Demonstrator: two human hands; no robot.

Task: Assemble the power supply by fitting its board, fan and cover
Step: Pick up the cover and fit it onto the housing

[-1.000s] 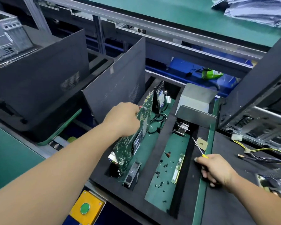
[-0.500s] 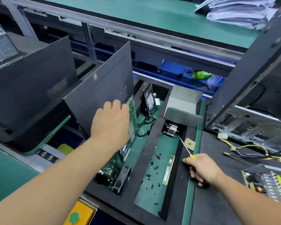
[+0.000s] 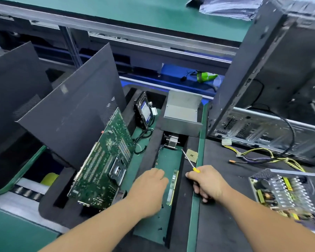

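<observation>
beside left hand (image 3: 149, 190), held screwdriver (image 3: 190, 161)

Parts counted on the line
One motherboard (image 3: 105, 160), one hard drive (image 3: 144, 110), one memory stick (image 3: 172, 188), one screwdriver (image 3: 190, 162), two dark side panels (image 3: 76, 113).

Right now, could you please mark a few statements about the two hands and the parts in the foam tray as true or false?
1. The right hand grips a yellow-handled screwdriver. True.
2. The left hand holds the large green circuit board. False: it is over the green-floored tray slot, apart from the board.
3. The large green circuit board lies flat. False: it stands tilted on edge in the black foam tray.
4. A narrow green memory stick lies between the two hands. True.
5. The grey sheet-metal cover sits at the far end of the tray. True.
</observation>
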